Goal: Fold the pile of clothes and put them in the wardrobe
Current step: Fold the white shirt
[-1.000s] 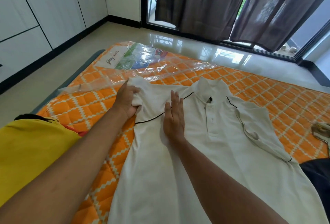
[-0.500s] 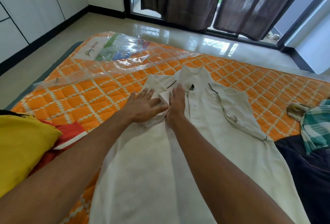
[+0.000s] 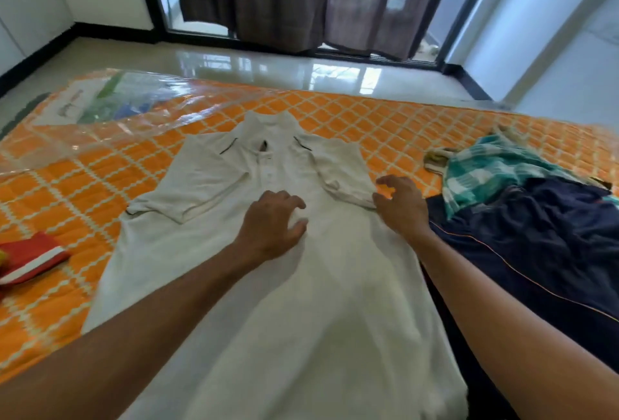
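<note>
A white polo shirt [image 3: 268, 302] lies front up on the orange quilted mattress [image 3: 385, 128], collar away from me. Its left sleeve [image 3: 187, 192] is folded inward onto the chest. The right sleeve [image 3: 341, 171] lies spread out to the side. My left hand [image 3: 271, 222] rests on the middle of the chest below the buttons, fingers bent against the cloth. My right hand [image 3: 398, 205] is at the outer end of the right sleeve, fingers loosely curled above it and the thumb at the hem. It holds nothing that I can see.
A dark navy garment [image 3: 536, 245] and a teal checked cloth [image 3: 485, 171] lie on the mattress right of the shirt. A folded red garment [image 3: 30, 259] sits at the left edge. Clear plastic wrap [image 3: 100, 108] covers the far left corner. Curtains [image 3: 284, 1] and glossy floor lie beyond.
My left hand has let go of the left sleeve, now folded onto the chest, and moved to the shirt's middle. My right hand has moved right to the other sleeve.
</note>
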